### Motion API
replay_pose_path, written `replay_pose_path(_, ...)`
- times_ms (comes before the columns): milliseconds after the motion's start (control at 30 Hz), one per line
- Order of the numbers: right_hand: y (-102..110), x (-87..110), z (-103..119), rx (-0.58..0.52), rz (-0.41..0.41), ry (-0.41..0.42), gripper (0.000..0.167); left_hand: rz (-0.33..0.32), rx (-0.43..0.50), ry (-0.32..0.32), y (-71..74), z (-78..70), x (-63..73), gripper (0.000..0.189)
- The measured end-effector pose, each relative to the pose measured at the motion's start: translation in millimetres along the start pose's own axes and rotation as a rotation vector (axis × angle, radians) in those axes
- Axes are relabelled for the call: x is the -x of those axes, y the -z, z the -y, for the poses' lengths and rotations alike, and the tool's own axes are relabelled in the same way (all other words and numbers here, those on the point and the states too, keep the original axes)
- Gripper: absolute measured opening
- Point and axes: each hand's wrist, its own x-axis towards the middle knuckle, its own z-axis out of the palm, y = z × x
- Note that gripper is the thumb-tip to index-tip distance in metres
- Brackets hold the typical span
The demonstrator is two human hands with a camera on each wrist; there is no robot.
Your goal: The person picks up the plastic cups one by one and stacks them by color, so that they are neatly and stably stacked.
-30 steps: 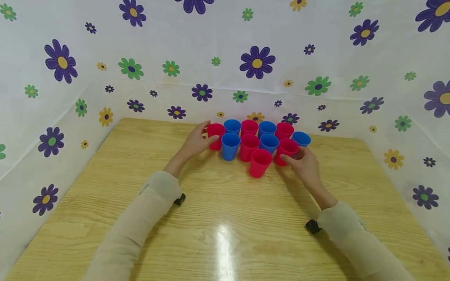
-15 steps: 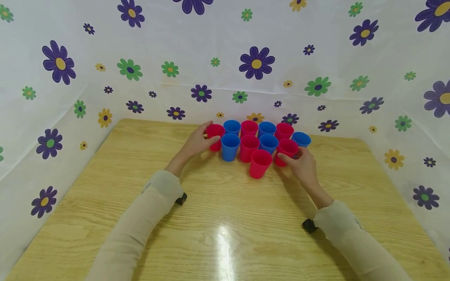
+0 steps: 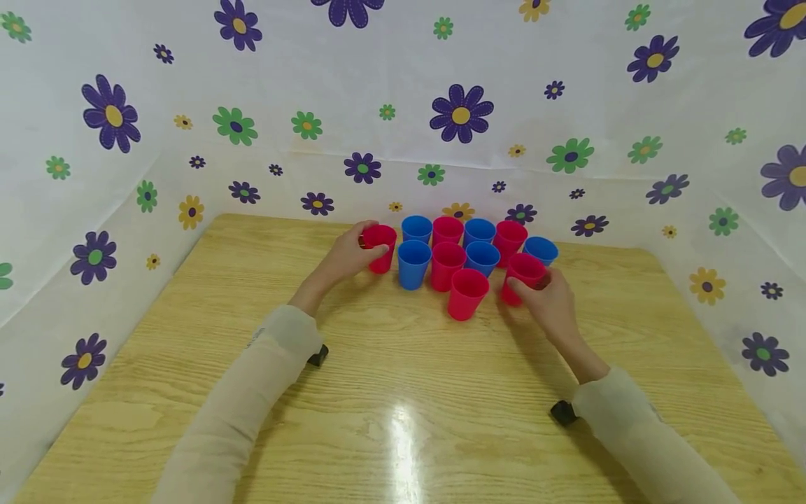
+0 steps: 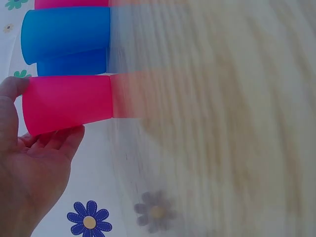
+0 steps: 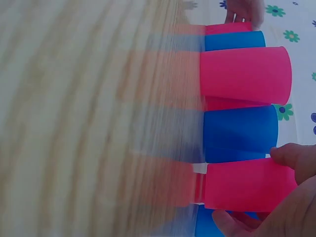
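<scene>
At the left end of a group of cups, my left hand [image 3: 343,260] grips a red cup [image 3: 384,253] between thumb and fingers. In the left wrist view this red cup [image 4: 69,102] is upright, its base at the tabletop. My right hand [image 3: 554,301] holds another red cup [image 3: 526,267] at the right side. The right wrist view shows that red cup [image 5: 247,185] between thumb and fingers, its base seemingly just off the table. Nearest the left cup is a blue cup [image 3: 413,266]. A blue cup [image 3: 541,248] stands behind my right hand, partly hidden.
Between the hands stand several red and blue cups, including a red cup [image 3: 467,294] in front and a blue cup [image 3: 482,257] behind it. The wooden table [image 3: 378,392] meets a flower-printed white cloth [image 3: 390,77] at the back and sides.
The left red cup has shifted a little left with my left hand, widening its gap to the blue cups. The right red cup has moved slightly right and nearer with my right hand.
</scene>
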Motion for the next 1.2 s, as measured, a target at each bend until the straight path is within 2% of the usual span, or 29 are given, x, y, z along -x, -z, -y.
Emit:
replay_pose_path(300, 15.9, 11.9, -0.5, -0.066, 0.009, -0.050, 0.078, 0.060, 0.013, 0.007, 13.0, 3.9, 6.4, 0.071)
replay_pose_path(633, 24.0, 24.5, -0.7, -0.071, 0.015, -0.049, 0.080, 0.117, -0.008, -0.003, 24.8, 9.8, 21.3, 0.068)
replay_pose_path(967, 28.7, 39.6, 6.3, -0.056, 0.030, 0.041, 0.076, 0.143, -0.014, -0.015, 28.0, 8.9, 33.2, 0.069)
replay_pose_path(1200, 26.2, 49.8, 10.3, -0.039, 0.049, 0.048, 0.072, 0.161, -0.015, -0.024, 30.1, 9.5, 43.4, 0.071)
